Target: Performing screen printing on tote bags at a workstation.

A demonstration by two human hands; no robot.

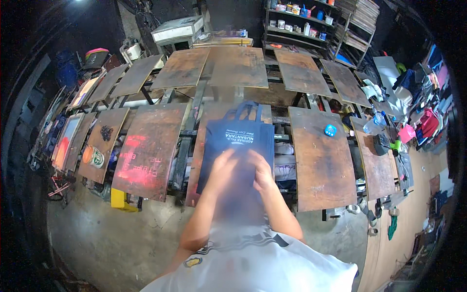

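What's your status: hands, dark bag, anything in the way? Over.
Left hand, right hand on navy tote bag; grip unclear. Bag over brown board. No obstruction visible; small blue device one board rightward, apart from bag.

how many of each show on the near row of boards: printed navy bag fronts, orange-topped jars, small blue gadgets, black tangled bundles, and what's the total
Printed navy bag front: 1
Orange-topped jar: 1
Small blue gadget: 1
Black tangled bundle: 1
Total: 4
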